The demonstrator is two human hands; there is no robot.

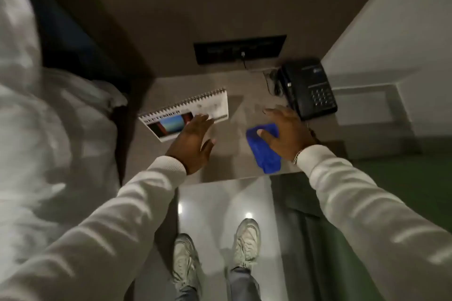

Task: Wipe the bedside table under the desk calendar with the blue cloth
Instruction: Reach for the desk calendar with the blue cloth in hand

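Note:
A spiral-bound desk calendar (190, 110) lies on the left half of the grey bedside table (239, 105). My left hand (193, 144) reaches toward it with fingers spread, the fingertips touching its near right corner. The blue cloth (263, 151) lies bunched on the table's front right part. My right hand (286, 134) rests on top of the cloth with fingers extended and the thumb pressed on the fabric. Part of the cloth is hidden under the palm.
A black telephone (309, 88) with its cord stands at the table's back right, close to my right fingertips. A dark panel (239, 52) sits on the wall behind. A bed with white linen (49, 129) borders the left. My shoes (215, 254) stand on the glossy floor.

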